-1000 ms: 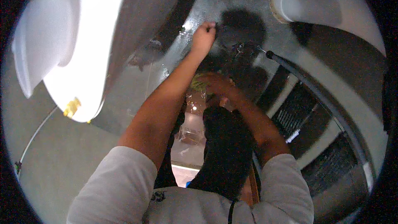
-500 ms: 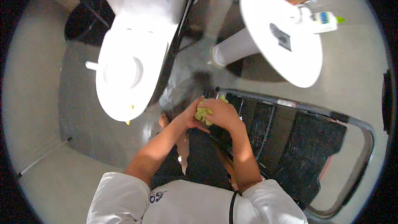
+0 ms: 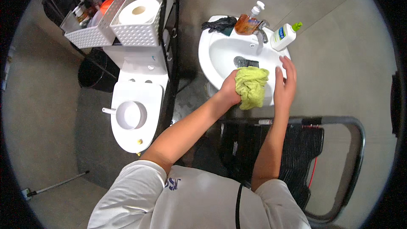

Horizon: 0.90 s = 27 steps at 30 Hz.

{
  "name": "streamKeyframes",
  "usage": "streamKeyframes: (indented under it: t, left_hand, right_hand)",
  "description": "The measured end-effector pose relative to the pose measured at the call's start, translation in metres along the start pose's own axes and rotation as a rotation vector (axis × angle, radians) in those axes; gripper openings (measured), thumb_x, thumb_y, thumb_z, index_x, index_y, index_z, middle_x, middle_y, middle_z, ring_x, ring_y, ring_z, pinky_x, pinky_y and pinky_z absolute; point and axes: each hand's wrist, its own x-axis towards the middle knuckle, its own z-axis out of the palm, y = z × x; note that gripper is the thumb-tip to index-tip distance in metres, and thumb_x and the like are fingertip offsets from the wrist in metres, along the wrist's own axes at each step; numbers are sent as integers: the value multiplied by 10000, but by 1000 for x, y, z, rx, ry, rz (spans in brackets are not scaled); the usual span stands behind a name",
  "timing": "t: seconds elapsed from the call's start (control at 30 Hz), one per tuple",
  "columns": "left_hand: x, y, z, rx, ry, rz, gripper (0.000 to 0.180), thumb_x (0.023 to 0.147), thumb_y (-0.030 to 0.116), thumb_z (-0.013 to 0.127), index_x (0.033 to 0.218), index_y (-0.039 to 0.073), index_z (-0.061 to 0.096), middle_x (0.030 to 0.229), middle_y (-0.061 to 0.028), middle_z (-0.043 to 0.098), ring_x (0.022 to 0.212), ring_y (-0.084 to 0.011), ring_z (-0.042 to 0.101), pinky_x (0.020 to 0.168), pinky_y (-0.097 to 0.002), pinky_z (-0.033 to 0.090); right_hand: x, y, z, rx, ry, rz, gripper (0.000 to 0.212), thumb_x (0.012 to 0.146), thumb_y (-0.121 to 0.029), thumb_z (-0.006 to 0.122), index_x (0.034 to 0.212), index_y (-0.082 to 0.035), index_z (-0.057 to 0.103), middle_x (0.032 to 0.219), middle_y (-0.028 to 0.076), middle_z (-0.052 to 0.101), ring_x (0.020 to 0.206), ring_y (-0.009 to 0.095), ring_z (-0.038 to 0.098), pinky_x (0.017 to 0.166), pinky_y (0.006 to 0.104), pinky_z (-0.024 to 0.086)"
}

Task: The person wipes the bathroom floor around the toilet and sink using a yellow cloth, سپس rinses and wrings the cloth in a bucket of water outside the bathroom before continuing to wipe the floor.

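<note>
A crumpled yellow-green cloth (image 3: 252,87) is gripped in my left hand (image 3: 230,87), held up over the near rim of the white washbasin (image 3: 205,55). To the right of the cloth, apart from it, my right hand (image 3: 285,82) is raised with its fingers stretched and nothing in them. A dark comb-like brush (image 3: 246,62) lies in the bowl, just beyond the cloth. Behind it, along the basin's back ledge, are a metal tap (image 3: 262,34), an amber pump bottle (image 3: 247,24), a white bottle with a green cap (image 3: 283,37) and a dark crumpled glove-like item (image 3: 219,24).
On the left a white dipper (image 3: 128,115) rests on the closed toilet lid (image 3: 123,138). A black rack (image 3: 173,38) above the toilet bears white baskets (image 3: 137,36), one with a toilet roll (image 3: 139,12). A black-framed folded platform cart (image 3: 359,144) stands at the near right.
My view has lifted toward the basin and rack. Both hands have risen from low by the floor to the basin; the right has let go of the cloth, which stays in the left.
</note>
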Motion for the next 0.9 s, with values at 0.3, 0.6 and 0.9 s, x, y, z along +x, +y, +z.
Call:
streamKeyframes:
  t: [0.3, 0.6, 0.9]
  left_hand:
    - [135, 26, -94, 176, 754, 44, 385, 899, 217, 214, 1041, -23, 479, 968, -186, 571, 852, -326, 581, 753, -452, 478]
    - [193, 20, -147, 304, 804, -92, 347, 888, 310, 363, 1013, 19, 505, 952, -141, 586, 864, -288, 579, 793, -423, 465]
    - [201, 25, -136, 441, 660, 46, 267, 876, 282, 441, 959, 45, 536, 859, -82, 578, 769, -203, 583, 715, -336, 485]
  right_hand:
    - [195, 164, 111, -197, -313, -129, 295, 803, -184, 555, 1075, -68, 542, 956, 203, 581, 861, 360, 560, 721, 415, 446]
    - [188, 165, 92, 299, -181, 339, 244, 849, -132, 517, 1075, -53, 564, 811, 50, 606, 638, 86, 524, 555, 222, 425]
    - [84, 189, 85, 567, -418, 846, 470, 902, -369, 425, 1270, -78, 401, 1228, 110, 458, 1093, 238, 445, 821, 397, 412]
